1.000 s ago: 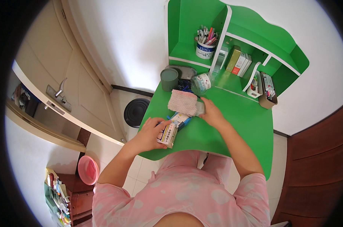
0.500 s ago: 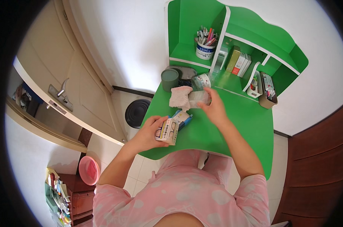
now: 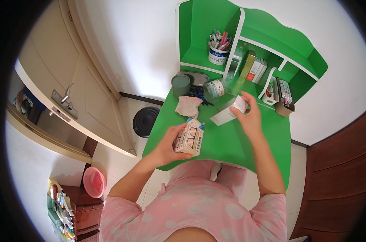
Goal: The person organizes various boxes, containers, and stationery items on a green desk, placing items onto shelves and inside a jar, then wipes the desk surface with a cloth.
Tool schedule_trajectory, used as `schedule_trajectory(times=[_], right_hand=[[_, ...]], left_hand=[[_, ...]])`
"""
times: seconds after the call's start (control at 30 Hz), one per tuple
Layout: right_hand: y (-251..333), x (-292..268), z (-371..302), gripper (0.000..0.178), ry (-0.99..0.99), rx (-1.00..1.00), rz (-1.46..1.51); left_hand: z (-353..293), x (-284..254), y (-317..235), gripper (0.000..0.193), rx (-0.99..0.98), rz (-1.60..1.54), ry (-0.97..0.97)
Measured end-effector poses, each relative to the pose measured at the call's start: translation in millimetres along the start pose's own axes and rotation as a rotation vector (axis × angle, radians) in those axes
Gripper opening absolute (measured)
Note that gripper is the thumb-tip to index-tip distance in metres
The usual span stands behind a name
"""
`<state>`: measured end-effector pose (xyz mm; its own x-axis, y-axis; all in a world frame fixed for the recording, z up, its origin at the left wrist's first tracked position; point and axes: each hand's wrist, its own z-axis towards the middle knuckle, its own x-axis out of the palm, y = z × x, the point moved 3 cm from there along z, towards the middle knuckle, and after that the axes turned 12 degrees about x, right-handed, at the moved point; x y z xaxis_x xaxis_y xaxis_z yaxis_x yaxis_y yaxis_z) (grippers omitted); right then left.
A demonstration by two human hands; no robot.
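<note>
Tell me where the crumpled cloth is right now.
In the head view the cloth lies on the green desk, left of centre, just in front of the dark cup and beyond the left hand.

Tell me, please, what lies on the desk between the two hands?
In the head view, only bare green desk separates the left hand from the right hand.

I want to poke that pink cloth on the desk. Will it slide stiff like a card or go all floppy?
Probably floppy: the cloth lies crumpled with soft, uneven edges. It likely bunches rather than slides, and looks light. It shouldn't roll.
</note>
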<state>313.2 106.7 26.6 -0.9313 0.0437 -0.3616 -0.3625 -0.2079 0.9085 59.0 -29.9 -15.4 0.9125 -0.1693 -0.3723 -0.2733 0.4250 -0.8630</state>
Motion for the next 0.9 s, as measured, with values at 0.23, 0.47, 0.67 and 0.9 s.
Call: schedule_trajectory(times=[0.23, 0.47, 0.67, 0.9], right_hand=[[0, -39, -18, 0.057, -0.072, -0.051, -0.118], [-1, -69, -40, 0.035, -0.051, -0.083, -0.313], [-10, -75, -52, 0.038, -0.005, -0.074, -0.264], [-41, -72, -63, 0.061, -0.023, 0.117, -0.015]], left_hand=[[29, 60, 12, 0.096, -0.019, -0.364, -0.077], [71, 113, 25, 0.091, -0.009, -0.585, -0.229], [99, 142, 50, 0.092, 0.051, -0.489, -0.147], [106, 161, 71, 0.095, 0.110, -0.487, -0.161]])
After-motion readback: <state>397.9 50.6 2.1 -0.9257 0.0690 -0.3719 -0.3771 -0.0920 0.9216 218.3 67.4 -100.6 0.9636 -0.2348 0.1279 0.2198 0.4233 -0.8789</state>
